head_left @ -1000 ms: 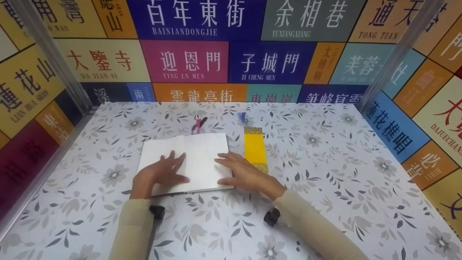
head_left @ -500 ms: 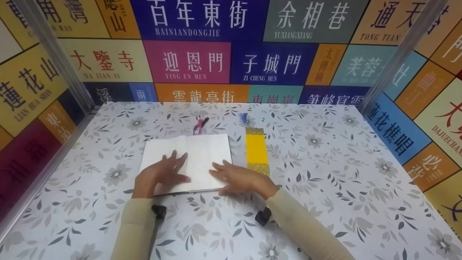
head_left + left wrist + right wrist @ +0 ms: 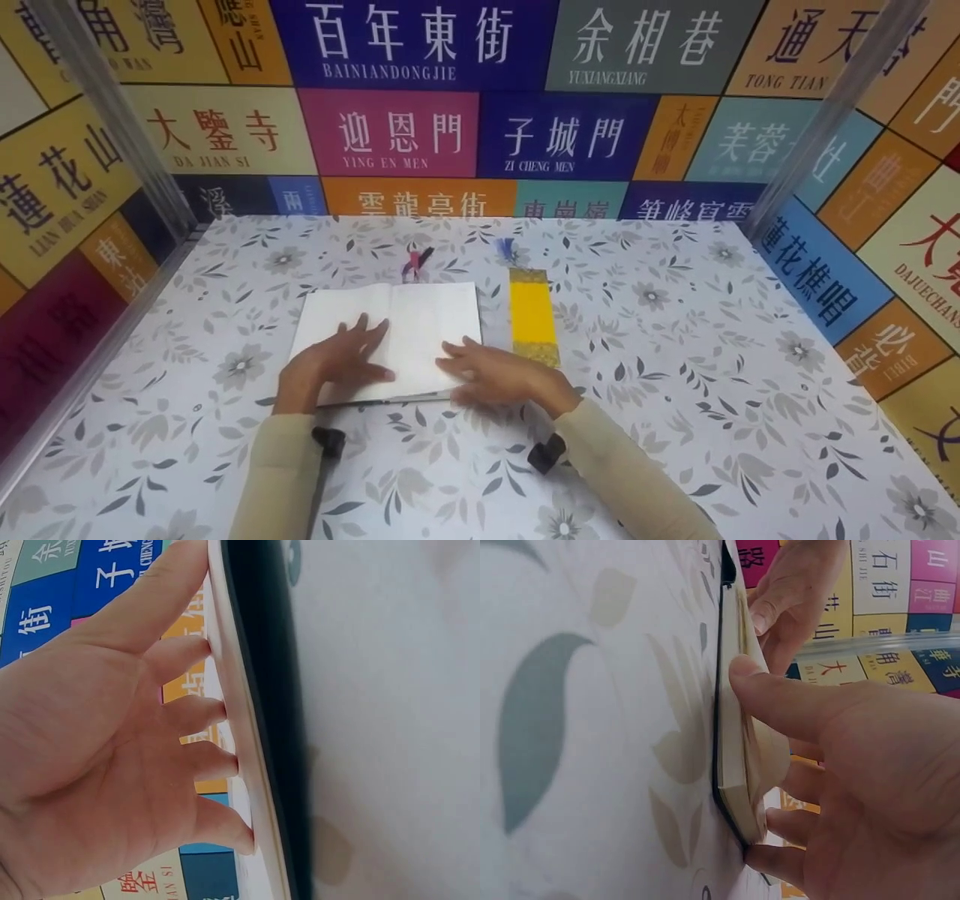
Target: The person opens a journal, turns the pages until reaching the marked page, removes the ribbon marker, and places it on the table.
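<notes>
An open notebook point(image 3: 420, 322) with blank white pages and a dark cover lies on the table. My left hand point(image 3: 337, 360) rests on the left page, fingers spread and fairly straight; in the left wrist view its fingertips point(image 3: 225, 765) press on the paper. My right hand point(image 3: 502, 375) is at the lower right corner. In the right wrist view its thumb point(image 3: 780, 694) is at the page edge and the fingers lie over the top, with a slightly raised page point(image 3: 769, 754) pinched between them. A yellow bookmark point(image 3: 532, 315) with gold patterned ends lies just right of the notebook.
Pink and dark ribbons point(image 3: 414, 262) stick out past the notebook's far edge. A blue tassel point(image 3: 505, 247) lies beyond the bookmark. The flower-printed table point(image 3: 675, 420) is bounded by panels with coloured signs point(image 3: 390, 131) behind and on both sides.
My right hand has shifted left, in from the page's right side to its lower corner, and the bottom page edge lifts slightly there. The left hand stays in place.
</notes>
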The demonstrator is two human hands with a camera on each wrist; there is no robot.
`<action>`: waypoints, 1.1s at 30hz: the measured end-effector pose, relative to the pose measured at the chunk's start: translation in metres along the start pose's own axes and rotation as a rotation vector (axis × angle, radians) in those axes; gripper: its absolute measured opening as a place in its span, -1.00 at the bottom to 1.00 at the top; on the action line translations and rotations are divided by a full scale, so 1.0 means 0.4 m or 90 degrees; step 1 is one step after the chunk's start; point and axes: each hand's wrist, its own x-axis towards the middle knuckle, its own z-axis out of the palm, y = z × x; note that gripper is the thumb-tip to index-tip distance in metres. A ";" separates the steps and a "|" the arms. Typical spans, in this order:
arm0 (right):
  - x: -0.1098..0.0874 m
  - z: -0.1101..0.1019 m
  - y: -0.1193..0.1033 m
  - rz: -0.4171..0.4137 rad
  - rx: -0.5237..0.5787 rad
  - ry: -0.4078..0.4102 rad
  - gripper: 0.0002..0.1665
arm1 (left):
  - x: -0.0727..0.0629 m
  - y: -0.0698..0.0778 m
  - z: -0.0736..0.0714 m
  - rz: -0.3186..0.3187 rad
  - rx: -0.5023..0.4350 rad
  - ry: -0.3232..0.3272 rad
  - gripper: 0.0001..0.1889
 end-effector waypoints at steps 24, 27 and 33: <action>0.026 -0.021 0.065 0.050 0.282 0.278 0.02 | -0.002 -0.004 0.004 0.038 -0.010 0.007 0.04; 0.030 -0.021 0.066 0.070 0.404 0.287 -0.03 | -0.003 -0.003 0.002 0.039 -0.021 0.008 0.04; 0.043 -0.020 0.066 0.075 0.564 0.293 -0.14 | -0.007 0.002 0.005 0.020 -0.025 0.009 0.00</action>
